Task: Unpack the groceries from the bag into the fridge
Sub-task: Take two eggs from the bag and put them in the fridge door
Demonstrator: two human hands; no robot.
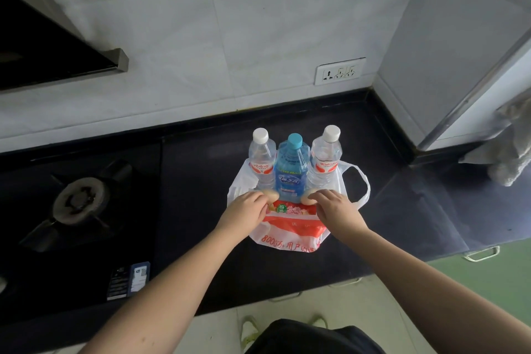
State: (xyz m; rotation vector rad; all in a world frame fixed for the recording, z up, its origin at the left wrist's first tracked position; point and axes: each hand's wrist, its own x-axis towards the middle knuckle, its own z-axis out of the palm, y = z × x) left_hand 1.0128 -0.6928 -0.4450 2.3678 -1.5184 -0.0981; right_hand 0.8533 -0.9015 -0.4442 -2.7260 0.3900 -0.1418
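Head view, both hands (pixel 247 211) (pixel 336 210) gripping bag (pixel 290 234) printed "800", three labelled bottles (pixel 291 172)

Both bare forearms are reaching forward and converging. The left hand (pixel 249 211) is lying knuckles-up with its fingers curled and pinching inward toward the right. The right hand (pixel 336 208) is mirroring it just beside, fingers curled, its grip pinching toward the left.

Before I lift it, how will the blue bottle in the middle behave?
The blue bottle looks full, so probably heavy for its size. Its smooth plastic may slip. Tall and narrow, it could tip against a clear bottle beside it.
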